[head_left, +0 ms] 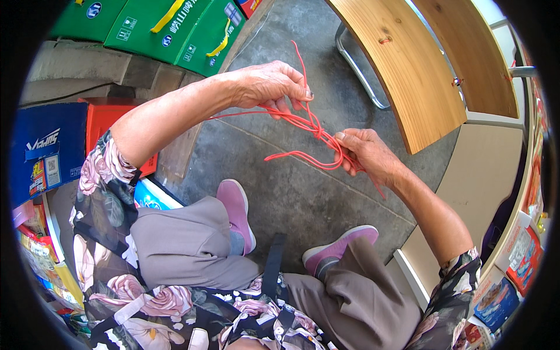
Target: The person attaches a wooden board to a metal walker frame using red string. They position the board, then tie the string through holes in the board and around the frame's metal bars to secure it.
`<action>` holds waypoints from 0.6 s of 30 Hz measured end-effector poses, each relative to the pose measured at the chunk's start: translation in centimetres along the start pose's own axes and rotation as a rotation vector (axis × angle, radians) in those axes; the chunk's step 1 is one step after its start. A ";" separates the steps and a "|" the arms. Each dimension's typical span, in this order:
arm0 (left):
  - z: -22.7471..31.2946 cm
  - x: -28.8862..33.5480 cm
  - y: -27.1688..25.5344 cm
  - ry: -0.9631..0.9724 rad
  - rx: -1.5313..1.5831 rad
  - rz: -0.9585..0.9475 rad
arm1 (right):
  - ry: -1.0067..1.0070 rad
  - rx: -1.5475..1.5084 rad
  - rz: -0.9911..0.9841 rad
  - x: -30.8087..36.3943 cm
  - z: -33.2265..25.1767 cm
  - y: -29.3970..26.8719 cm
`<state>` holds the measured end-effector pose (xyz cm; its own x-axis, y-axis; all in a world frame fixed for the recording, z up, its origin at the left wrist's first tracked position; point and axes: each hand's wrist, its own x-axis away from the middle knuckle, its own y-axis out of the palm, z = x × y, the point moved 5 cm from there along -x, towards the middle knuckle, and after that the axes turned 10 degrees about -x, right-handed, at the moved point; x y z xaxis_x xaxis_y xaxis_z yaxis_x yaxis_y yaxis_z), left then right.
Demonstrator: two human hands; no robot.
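I am knotting thin red cord (303, 123) above the concrete floor (291, 198): my left hand (268, 84) is pinching its strands between closed fingertips, my right hand (364, 153) is gripping the bundle. Next, I judge, comes drawing the smooth, limp loops tight evenly.

She wears a dark blouse (111, 216) printed with large pink and cream roses, its sleeves ending above the elbows. Her trousers (186, 242) are plain grey-brown, and her slip-on shoes (236, 210) are pink with pale soles. Both forearms and hands are bare.
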<state>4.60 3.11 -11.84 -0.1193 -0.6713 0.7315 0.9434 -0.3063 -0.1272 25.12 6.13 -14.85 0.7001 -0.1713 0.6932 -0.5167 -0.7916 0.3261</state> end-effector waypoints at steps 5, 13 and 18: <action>-0.5 -0.2 -0.9 0.046 -0.108 0.046 | 0.038 0.026 -0.003 0.7 0.6 0.0; -1.7 2.4 -1.3 0.132 0.139 0.400 | -0.149 -0.060 0.048 2.6 1.4 1.8; -4.1 5.3 0.9 0.076 0.473 0.352 | -0.212 0.037 0.009 1.9 2.2 1.7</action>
<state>3.55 -3.52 -10.78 0.2200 -0.7301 0.6470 0.9637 0.2655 -0.0281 26.63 3.18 -14.41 0.7859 -0.2947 0.5436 -0.5073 -0.8100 0.2942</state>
